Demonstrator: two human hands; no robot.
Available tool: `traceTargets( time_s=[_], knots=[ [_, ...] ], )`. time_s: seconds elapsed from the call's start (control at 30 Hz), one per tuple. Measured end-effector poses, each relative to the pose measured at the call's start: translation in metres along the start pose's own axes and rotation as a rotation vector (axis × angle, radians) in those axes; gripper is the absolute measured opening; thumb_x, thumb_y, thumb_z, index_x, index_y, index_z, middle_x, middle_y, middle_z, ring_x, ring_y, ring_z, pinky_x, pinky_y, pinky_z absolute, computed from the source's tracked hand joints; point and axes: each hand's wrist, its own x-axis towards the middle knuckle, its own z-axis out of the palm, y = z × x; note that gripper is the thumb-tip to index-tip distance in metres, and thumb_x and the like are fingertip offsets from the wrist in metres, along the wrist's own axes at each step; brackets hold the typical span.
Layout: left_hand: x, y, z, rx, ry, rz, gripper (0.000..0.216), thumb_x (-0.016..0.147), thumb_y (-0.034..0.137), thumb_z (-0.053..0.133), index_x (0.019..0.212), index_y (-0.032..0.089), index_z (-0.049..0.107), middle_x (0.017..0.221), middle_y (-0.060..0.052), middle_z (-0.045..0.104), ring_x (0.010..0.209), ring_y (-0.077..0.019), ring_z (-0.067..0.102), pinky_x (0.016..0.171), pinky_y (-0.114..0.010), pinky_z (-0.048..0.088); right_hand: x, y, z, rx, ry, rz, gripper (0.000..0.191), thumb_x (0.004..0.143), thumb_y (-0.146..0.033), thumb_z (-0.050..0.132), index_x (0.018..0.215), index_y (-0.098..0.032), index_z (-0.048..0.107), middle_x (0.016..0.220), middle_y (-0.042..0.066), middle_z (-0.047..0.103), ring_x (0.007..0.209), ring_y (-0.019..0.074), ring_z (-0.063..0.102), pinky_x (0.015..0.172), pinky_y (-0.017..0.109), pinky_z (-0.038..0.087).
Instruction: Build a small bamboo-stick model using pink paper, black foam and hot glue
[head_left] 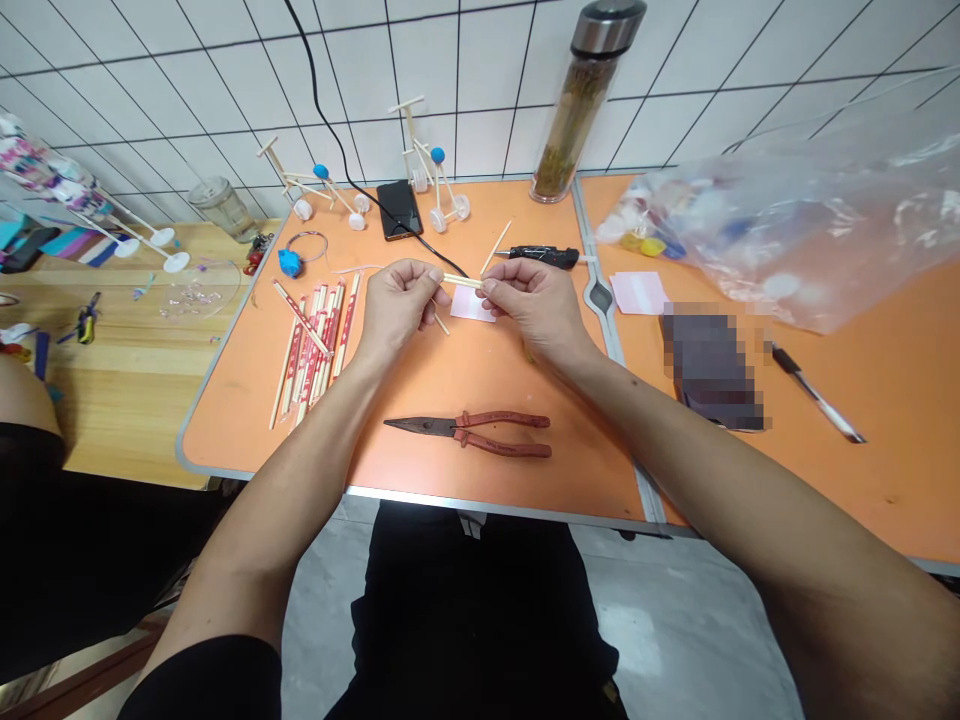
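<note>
Between my two hands, short pale wooden sticks (463, 282) lie side by side, held level above the orange table. My left hand (403, 305) pinches their left end; another thin stick (441, 323) pokes out below its fingers. At the right end, my right hand (538, 305) pinches the sticks with thumb and forefinger. A pink paper square (472, 305) lies beneath them. Just beyond my right hand are a loose stick (496, 247) and a black glue gun (541, 257). Long-nose pliers (465, 433) with red handles rest nearer me.
Wrapped chopsticks (319, 345) lie at left. Two stick models with white wheels (358, 221) and blue balls stand behind, near a phone (400, 209) and a tea bottle (574, 120). To the right are a plastic bag (795, 220), a dark blurred object (712, 365) and a pen (817, 392).
</note>
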Motion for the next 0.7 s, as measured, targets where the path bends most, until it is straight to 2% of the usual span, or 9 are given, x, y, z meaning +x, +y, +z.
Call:
traceTargets(
  time_s=[0.23,0.7],
  knots=[
    [-0.0015,0.0026,0.0016,0.013,0.015,-0.034,0.035,0.098,0.038,0.088,0.077,0.020,0.067,0.068,-0.001,0.077,0.043,-0.0066,0.049,0.043,-0.021,0.037,0.0006,-0.0002,0.0005,0.009,0.013,-0.007,0.020,0.075,-0.031,0.092,0.083,-0.022,0.076,0.079,0.000,0.076,0.071,0.0142,0.070,0.065,0.026,0.057],
    [0.0011,-0.0040,0.0002,-0.049,-0.013,-0.006,0.033,0.098,0.035,0.088,0.076,0.019,0.068,0.064,0.001,0.073,0.041,-0.0063,0.049,0.040,-0.019,0.035,0.0002,-0.0029,0.0015,0.042,0.014,-0.001,0.011,0.076,-0.020,0.088,0.081,-0.019,0.078,0.075,-0.001,0.076,0.068,0.0117,0.069,0.064,0.022,0.054]
  ],
)
